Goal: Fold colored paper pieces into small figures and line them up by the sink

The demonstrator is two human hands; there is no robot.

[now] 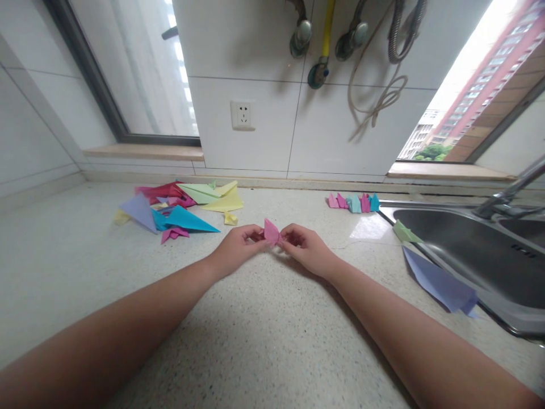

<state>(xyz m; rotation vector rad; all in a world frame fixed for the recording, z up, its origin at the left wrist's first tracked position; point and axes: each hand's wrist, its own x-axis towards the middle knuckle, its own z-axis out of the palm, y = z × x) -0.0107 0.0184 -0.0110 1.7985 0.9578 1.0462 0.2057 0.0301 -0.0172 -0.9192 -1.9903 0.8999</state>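
One small pink folded paper (271, 232), peaked on top, in the fingertip pinch of left hand (235, 249) and right hand (314, 251).

The sink (472, 250) and the tap (502, 197) at its back are cut by the right edge. Well left of the sink, fingers (258, 246) hide parts of the pink paper (271, 232); farther left, the pile (174, 216) covers its own lower sheets.
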